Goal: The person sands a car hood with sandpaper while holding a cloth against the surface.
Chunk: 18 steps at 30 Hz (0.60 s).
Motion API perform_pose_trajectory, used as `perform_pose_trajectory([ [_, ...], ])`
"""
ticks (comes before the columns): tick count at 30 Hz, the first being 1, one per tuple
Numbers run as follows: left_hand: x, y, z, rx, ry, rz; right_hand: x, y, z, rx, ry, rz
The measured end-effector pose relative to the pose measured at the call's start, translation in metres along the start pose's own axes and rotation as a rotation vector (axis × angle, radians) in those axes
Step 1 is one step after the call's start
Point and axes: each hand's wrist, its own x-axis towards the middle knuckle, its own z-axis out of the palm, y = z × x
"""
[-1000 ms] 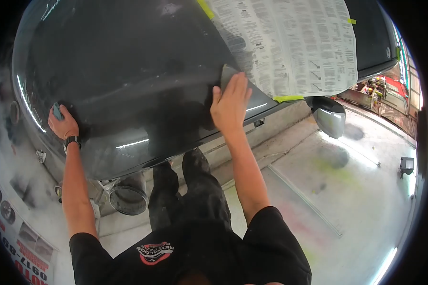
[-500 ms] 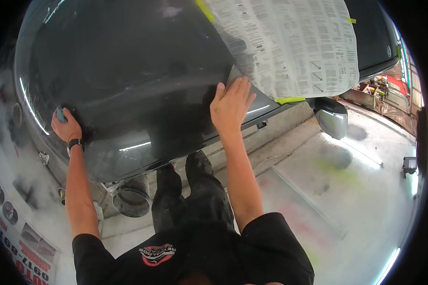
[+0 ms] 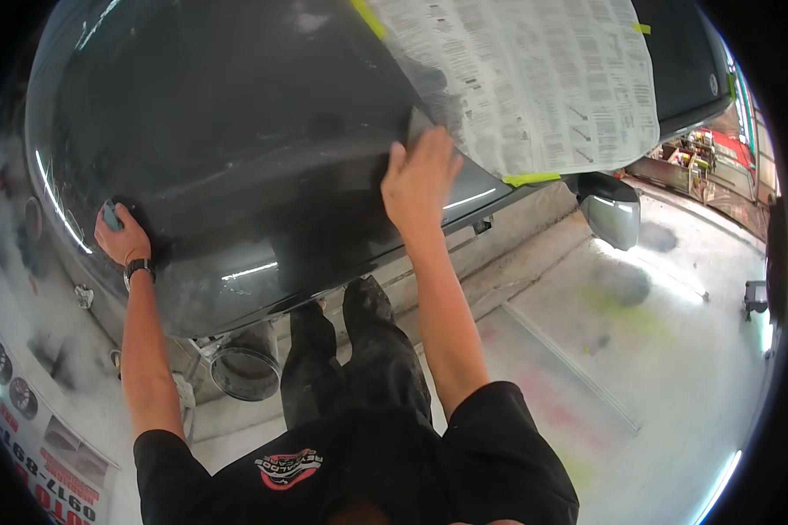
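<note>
The dark grey car hood (image 3: 236, 114) has a smooth surface with some shine and faint dusty smears. My right hand (image 3: 418, 184) presses a grey sheet of sandpaper (image 3: 419, 121) on the hood beside the masking paper; its fingers reach forward over the sheet, slightly blurred, with the thumb apart. Over near the hood's left end, my left hand (image 3: 124, 236) is closed around a small blue-grey block (image 3: 111, 215), perhaps a sponge. That hand rests on the paintwork, a watch on its wrist.
Printed masking paper (image 3: 552, 87) covers the windshield area, held by yellow-green tape (image 3: 531, 179). A side mirror (image 3: 610, 214) sticks out at the right. Below the hood's edge stands a dark bucket (image 3: 245, 367). A banner (image 3: 52, 464) hangs or lies at lower left.
My right hand has slid slightly up and left along the hood, with the sandpaper under it. My left hand stays where it was.
</note>
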Motion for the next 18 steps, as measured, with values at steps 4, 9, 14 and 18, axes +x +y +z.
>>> perform_pose_trajectory([
  [4,-0.003,-0.007,0.002,0.018,0.021,-0.001,-0.002,-0.025,0.003,-0.087,0.002,0.072],
  [9,-0.002,-0.001,0.003,0.016,0.017,0.0,-0.008,-0.005,-0.009,-0.109,-0.029,0.047],
  [14,-0.003,-0.003,0.003,0.005,0.032,0.003,0.0,-0.037,-0.001,-0.06,-0.055,0.001],
  [18,-0.004,-0.001,-0.002,0.012,0.013,-0.003,-0.064,-0.073,-0.005,0.111,-0.273,-0.323],
])
